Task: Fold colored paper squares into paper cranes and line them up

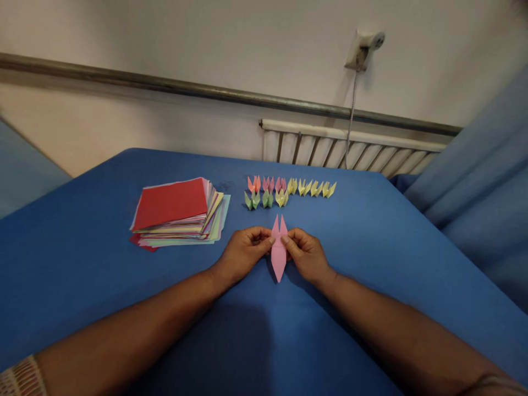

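Toward the middle of the blue desk, in front of the person, I see a folded piece of pink paper between 2 bare hands. The left hand pinches its left side and the right hand pinches its right, both thumbs lying on top near the middle and the other fingers curled at the sides and partly hidden. 2 narrow points of the paper aim at the desk's far edge; a single wider tip aims back toward the person. Whether it touches the cloth underneath, I can't tell from here.

Just beyond it, closer to the far edge, 10 small folded figures stand in 2 rows. The back row has 7: 1 orange-red figure at the left end, 2 purple-pink ones, then 4 yellow ones reaching toward the far right corner. The front row has 3, namely 2 green ones and 1 yellow.

Over toward the far left corner sits a thick, uneven stack of coloured paper, a red sheet on top. Past the far edge, a white radiator stands against the wall below a metal pipe.
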The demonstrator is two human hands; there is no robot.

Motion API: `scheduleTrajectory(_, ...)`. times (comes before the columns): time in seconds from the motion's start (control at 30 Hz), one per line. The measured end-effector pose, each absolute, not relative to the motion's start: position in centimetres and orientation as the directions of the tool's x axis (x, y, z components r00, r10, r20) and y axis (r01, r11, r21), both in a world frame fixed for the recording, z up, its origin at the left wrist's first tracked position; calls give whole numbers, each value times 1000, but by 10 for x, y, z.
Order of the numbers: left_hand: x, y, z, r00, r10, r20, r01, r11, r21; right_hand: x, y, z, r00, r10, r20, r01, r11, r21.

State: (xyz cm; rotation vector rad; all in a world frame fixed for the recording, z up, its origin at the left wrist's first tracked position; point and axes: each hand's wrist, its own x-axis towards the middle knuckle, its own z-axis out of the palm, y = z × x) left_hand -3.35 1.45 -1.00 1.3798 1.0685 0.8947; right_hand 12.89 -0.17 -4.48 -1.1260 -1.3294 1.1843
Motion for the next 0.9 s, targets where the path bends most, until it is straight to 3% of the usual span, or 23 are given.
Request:
scheduleTrajectory(0.17,-35,15,-12,294,955,-30,151,-16,988,128,-4,-46,-140,983,122,41,129,-991)
scheduleTrajectory(0.47,-33,9,0,276,961,-9,101,-19,995,119,-9,-35,-184,980,70,-107,51,-993)
scheduleTrajectory(0.9,-34,8,0,293,952,86,242,-161,957,120,-11,-32,-183,981,66,8,69,-998)
